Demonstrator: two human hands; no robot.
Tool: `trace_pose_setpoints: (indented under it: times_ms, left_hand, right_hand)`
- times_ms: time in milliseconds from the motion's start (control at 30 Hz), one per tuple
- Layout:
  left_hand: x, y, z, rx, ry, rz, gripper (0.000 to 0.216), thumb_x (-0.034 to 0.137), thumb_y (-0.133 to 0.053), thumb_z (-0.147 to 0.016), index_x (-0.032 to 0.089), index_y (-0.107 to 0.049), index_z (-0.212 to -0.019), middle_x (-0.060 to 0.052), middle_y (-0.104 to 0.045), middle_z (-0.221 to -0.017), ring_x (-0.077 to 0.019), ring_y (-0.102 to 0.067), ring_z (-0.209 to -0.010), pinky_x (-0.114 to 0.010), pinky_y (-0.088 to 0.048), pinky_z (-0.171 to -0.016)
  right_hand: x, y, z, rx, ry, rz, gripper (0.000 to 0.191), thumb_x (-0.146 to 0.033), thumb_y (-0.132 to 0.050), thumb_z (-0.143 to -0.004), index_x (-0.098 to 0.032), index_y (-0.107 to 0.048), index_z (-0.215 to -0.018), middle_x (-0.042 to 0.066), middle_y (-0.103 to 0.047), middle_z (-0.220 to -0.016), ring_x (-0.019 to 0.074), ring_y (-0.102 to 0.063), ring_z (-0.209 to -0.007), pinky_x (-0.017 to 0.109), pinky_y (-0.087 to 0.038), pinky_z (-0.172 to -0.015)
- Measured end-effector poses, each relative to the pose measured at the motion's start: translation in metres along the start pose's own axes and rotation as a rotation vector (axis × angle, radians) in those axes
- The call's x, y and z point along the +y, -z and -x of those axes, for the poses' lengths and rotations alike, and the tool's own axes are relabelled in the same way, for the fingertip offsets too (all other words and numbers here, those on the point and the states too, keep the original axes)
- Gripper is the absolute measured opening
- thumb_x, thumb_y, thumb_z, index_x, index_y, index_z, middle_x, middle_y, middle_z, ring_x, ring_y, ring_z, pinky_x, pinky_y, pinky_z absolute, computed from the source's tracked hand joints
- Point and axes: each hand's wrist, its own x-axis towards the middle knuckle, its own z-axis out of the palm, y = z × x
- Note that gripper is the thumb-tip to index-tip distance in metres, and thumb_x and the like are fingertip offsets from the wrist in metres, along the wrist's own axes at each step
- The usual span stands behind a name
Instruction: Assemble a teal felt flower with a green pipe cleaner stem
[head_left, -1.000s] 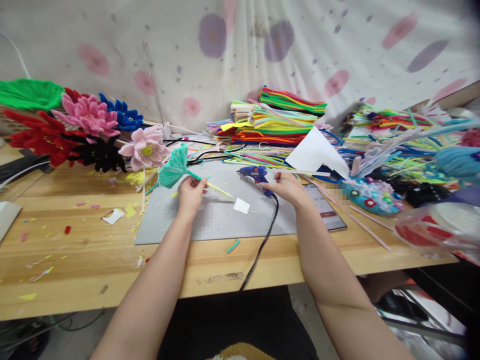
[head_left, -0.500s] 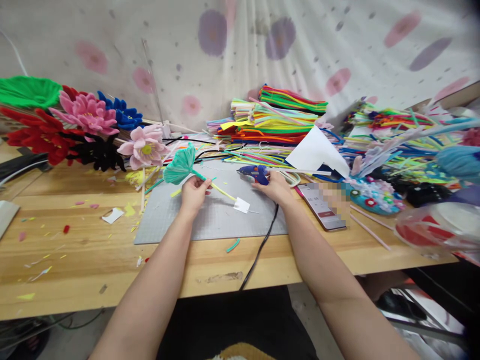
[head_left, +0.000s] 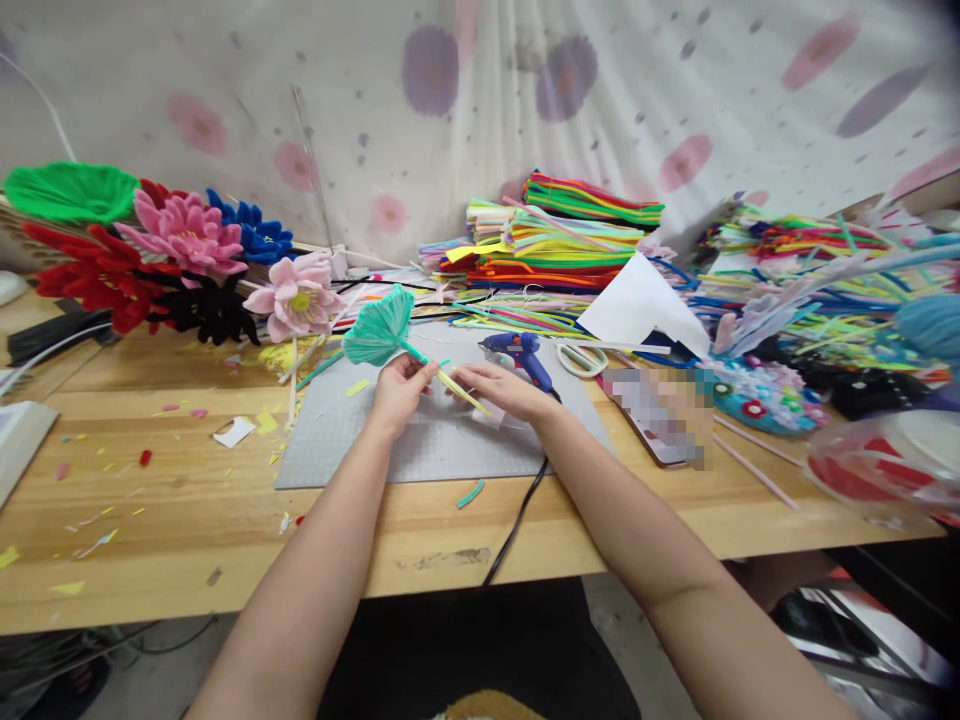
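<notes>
Flower stem (head_left: pixel 463 391) between both hands (head_left: pixel 400 395)

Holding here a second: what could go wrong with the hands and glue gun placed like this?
The glue gun lies just beyond the right hand; if it is hot, a knuckle might brush the nozzle.
Its black cord passes by the right wrist and over the table's front edge, so a snag could drag the gun.
The left hand pinches the teal flower by its stem, so the flower could twist if bumped.
</notes>
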Motion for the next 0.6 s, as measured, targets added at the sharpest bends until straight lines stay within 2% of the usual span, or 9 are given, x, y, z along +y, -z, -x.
trace_pose_setpoints:
  times_ms: [67, 133, 200, 267, 400, 500, 600]
  left_hand:
    - [0.003, 0.0, 0.002, -0.059, -0.009, 0.02, 0.029, 0.038, -0.071, -0.055, 0.015, -0.056, -0.064, 0.003, -0.053, -0.055, -0.0074, -0.047, -0.047, -0.02, -0.041, -0.044]
    - [0.005, 0.0, 0.003, -0.092, -0.015, 0.04, 0.029, 0.038, -0.072, -0.055, 0.015, -0.056, -0.064, 0.003, -0.054, -0.056, -0.0074, -0.047, -0.048, -0.02, -0.042, -0.045]
    - [0.007, 0.0, 0.003, -0.108, -0.021, 0.049, 0.029, 0.038, -0.072, -0.054, 0.015, -0.057, -0.064, 0.002, -0.055, -0.057, -0.0078, -0.049, -0.049, -0.02, -0.043, -0.046]
    - [0.007, 0.0, 0.002, -0.103, -0.026, 0.044, 0.029, 0.037, -0.072, -0.054, 0.016, -0.056, -0.064, 0.003, -0.055, -0.056, -0.0079, -0.05, -0.049, -0.02, -0.043, -0.046]
    - [0.003, -0.004, 0.003, -0.016, -0.071, 0.029, 0.028, 0.036, -0.071, -0.057, 0.016, -0.056, -0.07, 0.003, -0.056, -0.061, -0.0084, -0.052, -0.052, -0.021, -0.046, -0.048]
    - [-0.003, -0.01, 0.005, 0.058, -0.077, 0.039, 0.033, 0.036, -0.069, -0.059, 0.016, -0.057, -0.083, 0.001, -0.059, -0.068, -0.0104, -0.056, -0.061, -0.022, -0.05, -0.051]
    - [-0.007, -0.014, 0.005, 0.093, 0.01, 0.074, 0.038, 0.036, -0.07, -0.057, 0.016, -0.056, -0.086, 0.0, -0.059, -0.07, -0.0113, -0.058, -0.063, -0.022, -0.05, -0.05]
  right_hand:
    - [0.01, -0.007, -0.008, -0.183, -0.093, -0.29, 0.04, -0.055, -0.049, -0.076, -0.017, -0.057, -0.086, 0.0, -0.056, -0.071, 0.0088, -0.051, -0.062, 0.022, -0.042, -0.058]
    - [0.015, -0.009, -0.008, -0.271, -0.141, -0.483, 0.037, -0.051, -0.055, -0.073, -0.017, -0.057, -0.087, -0.004, -0.049, -0.06, 0.0062, -0.046, -0.052, 0.018, -0.037, -0.048]
    - [0.014, -0.01, -0.005, -0.274, -0.138, -0.553, 0.032, -0.046, -0.059, -0.072, -0.017, -0.056, -0.086, -0.007, -0.044, -0.055, 0.0046, -0.04, -0.045, 0.017, -0.031, -0.043]
    - [0.011, -0.013, -0.003, -0.213, -0.113, -0.514, 0.028, -0.043, -0.06, -0.072, -0.017, -0.055, -0.082, -0.007, -0.043, -0.052, 0.0038, -0.035, -0.041, 0.017, -0.028, -0.041]
    - [0.004, -0.023, -0.006, 0.03, -0.043, -0.181, 0.024, -0.039, -0.047, -0.08, -0.017, -0.054, -0.075, -0.006, -0.043, -0.052, 0.0055, -0.035, -0.041, 0.019, -0.027, -0.042]
    - [0.003, -0.03, -0.007, 0.246, 0.077, 0.32, 0.023, -0.029, -0.04, -0.084, -0.017, -0.057, -0.072, -0.001, -0.05, -0.056, 0.0101, -0.045, -0.051, 0.023, -0.032, -0.052]
    - [0.003, -0.034, -0.005, 0.382, 0.158, 0.805, 0.023, -0.021, -0.039, -0.083, -0.016, -0.06, -0.077, 0.007, -0.061, -0.072, 0.0158, -0.053, -0.067, 0.027, -0.034, -0.063]
